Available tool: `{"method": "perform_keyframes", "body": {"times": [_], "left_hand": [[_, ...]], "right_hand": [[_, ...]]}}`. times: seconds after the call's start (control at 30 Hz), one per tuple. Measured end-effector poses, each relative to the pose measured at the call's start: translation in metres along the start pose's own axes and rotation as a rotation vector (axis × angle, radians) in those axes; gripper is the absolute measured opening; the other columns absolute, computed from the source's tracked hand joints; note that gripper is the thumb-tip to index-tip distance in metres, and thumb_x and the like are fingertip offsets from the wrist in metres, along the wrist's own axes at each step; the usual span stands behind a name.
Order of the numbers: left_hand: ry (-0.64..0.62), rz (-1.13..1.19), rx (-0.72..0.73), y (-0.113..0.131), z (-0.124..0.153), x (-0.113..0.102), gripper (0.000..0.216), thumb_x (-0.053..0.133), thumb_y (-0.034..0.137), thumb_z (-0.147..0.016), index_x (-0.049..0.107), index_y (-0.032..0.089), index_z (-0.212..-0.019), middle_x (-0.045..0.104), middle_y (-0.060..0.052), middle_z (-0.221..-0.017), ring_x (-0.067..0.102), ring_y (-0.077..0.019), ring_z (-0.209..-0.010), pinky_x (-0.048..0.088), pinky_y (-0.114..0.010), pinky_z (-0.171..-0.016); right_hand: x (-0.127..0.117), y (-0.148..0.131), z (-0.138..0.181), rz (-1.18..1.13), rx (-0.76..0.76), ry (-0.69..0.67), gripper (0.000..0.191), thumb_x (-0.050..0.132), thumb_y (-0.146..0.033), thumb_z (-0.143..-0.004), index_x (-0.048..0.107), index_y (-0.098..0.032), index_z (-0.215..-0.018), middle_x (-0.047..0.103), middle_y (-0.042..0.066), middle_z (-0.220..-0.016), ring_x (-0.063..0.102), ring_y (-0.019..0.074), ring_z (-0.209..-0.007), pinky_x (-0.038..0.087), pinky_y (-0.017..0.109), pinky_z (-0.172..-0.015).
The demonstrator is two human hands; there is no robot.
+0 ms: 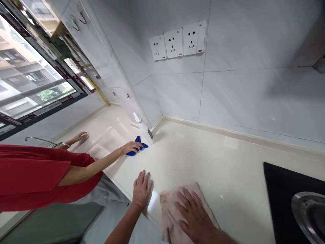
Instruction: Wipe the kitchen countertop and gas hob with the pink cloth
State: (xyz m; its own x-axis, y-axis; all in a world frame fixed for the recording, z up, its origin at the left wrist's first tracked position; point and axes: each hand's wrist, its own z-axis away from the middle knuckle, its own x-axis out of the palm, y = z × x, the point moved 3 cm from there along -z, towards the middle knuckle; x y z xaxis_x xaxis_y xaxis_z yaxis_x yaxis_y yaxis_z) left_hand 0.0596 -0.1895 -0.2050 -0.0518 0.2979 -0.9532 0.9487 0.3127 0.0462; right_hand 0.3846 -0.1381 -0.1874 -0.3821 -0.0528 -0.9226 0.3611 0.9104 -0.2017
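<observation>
My right hand (194,213) lies with spread fingers on a pale pinkish cloth (166,206) that has brownish stains. This cloth rests on the cream countertop (203,152) and reaches its front edge. Palm down on the bare counter, to the left of the cloth, is my left hand (142,189), its fingers stretched out and holding nothing. Farther left, a co-worker's hand (130,147) presses a blue cloth (131,153) onto the counter. Close behind the blue cloth stands a white spray bottle (144,128).
A co-worker in a red shirt (38,176) stands at the left, the other hand (80,136) near the window side by a slim faucet (42,140). On the right is a black cooktop (284,193) with a metal burner (308,213). Sockets (177,40) line the tiled wall.
</observation>
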Motion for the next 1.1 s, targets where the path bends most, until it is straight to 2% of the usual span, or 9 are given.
{"method": "perform_keyframes", "body": {"times": [0.13,0.27,0.37,0.5,0.6,0.7,0.87,0.97,1.1], "left_hand": [[-0.007,0.030,-0.009,0.001,0.000,0.003,0.049,0.040,0.044,-0.105,0.059,0.020,-0.144,0.054,-0.017,-0.157,0.046,-0.0338,-0.148,0.046,-0.052,-0.111],[-0.022,0.069,-0.020,0.003,0.001,0.004,0.049,0.043,0.044,-0.104,0.059,0.020,-0.144,0.051,-0.017,-0.159,0.043,-0.0332,-0.151,0.043,-0.052,-0.115],[-0.025,0.099,-0.027,0.004,0.003,0.003,0.048,0.044,0.043,-0.104,0.059,0.021,-0.144,0.051,-0.017,-0.159,0.043,-0.0334,-0.151,0.043,-0.053,-0.115],[-0.017,0.144,-0.045,0.000,0.006,0.002,0.045,0.041,0.038,-0.105,0.057,0.024,-0.145,0.052,-0.013,-0.159,0.044,-0.0303,-0.151,0.044,-0.051,-0.115],[-0.004,0.185,-0.073,-0.005,0.009,0.001,0.048,0.033,0.033,-0.107,0.050,0.023,-0.151,0.056,-0.012,-0.155,0.046,-0.0258,-0.149,0.045,-0.048,-0.115],[-0.002,0.219,-0.090,-0.009,0.011,0.000,0.053,0.031,0.032,-0.107,0.037,0.023,-0.159,0.058,-0.012,-0.154,0.048,-0.0237,-0.148,0.045,-0.047,-0.116],[-0.031,0.215,-0.079,-0.005,0.008,-0.004,0.056,0.037,0.035,-0.106,0.031,0.030,-0.162,0.046,-0.009,-0.164,0.045,-0.0254,-0.150,0.044,-0.047,-0.115],[-0.083,0.127,-0.049,-0.001,0.004,-0.006,0.055,0.040,0.037,-0.106,0.035,0.032,-0.160,0.045,-0.007,-0.165,0.041,-0.0276,-0.153,0.042,-0.047,-0.114],[-0.106,0.041,-0.027,0.001,0.002,-0.007,0.050,0.045,0.040,-0.104,0.048,0.033,-0.153,0.047,-0.006,-0.163,0.041,-0.0296,-0.152,0.041,-0.046,-0.113]], "right_hand": [[-0.020,0.014,0.055,0.168,-0.029,0.053,0.061,0.055,-0.050,-0.096,0.046,-0.034,-0.155,0.038,0.001,-0.168,0.018,0.0297,-0.159,-0.002,0.053,-0.130],[-0.017,0.012,0.055,0.167,-0.038,0.029,0.074,0.058,-0.062,-0.092,0.043,-0.033,-0.158,0.038,0.005,-0.167,0.008,0.0362,-0.160,-0.010,0.061,-0.127],[0.001,-0.004,0.019,0.002,-0.099,-0.085,0.077,0.059,-0.062,-0.091,0.037,-0.036,-0.160,0.028,0.002,-0.172,0.004,0.0382,-0.161,-0.018,0.063,-0.124],[0.021,-0.022,-0.055,-0.281,-0.135,-0.326,0.070,0.053,-0.057,-0.098,0.030,-0.040,-0.162,0.013,-0.002,-0.176,0.003,0.0376,-0.161,-0.001,0.068,-0.127],[0.025,-0.019,-0.117,-0.369,-0.142,-0.388,0.062,0.045,-0.057,-0.102,0.035,-0.038,-0.160,0.021,-0.001,-0.174,0.005,0.0336,-0.161,0.006,0.067,-0.128],[0.027,-0.004,-0.174,-0.334,-0.103,-0.408,0.056,0.041,-0.054,-0.103,0.043,-0.038,-0.157,0.031,-0.002,-0.171,0.012,0.0304,-0.161,0.011,0.063,-0.129],[0.040,0.030,-0.245,-0.236,-0.017,-0.430,0.053,0.042,-0.052,-0.103,0.047,-0.037,-0.154,0.030,-0.002,-0.171,0.014,0.0306,-0.160,0.010,0.062,-0.129],[0.047,0.052,-0.269,-0.215,0.043,-0.406,0.055,0.040,-0.054,-0.103,0.048,-0.034,-0.153,0.027,0.000,-0.173,0.012,0.0324,-0.160,0.009,0.061,-0.128],[0.049,0.091,-0.283,-0.182,0.158,-0.357,0.056,0.039,-0.055,-0.103,0.048,-0.032,-0.153,0.026,0.002,-0.173,0.013,0.0343,-0.159,0.010,0.060,-0.127]]}}
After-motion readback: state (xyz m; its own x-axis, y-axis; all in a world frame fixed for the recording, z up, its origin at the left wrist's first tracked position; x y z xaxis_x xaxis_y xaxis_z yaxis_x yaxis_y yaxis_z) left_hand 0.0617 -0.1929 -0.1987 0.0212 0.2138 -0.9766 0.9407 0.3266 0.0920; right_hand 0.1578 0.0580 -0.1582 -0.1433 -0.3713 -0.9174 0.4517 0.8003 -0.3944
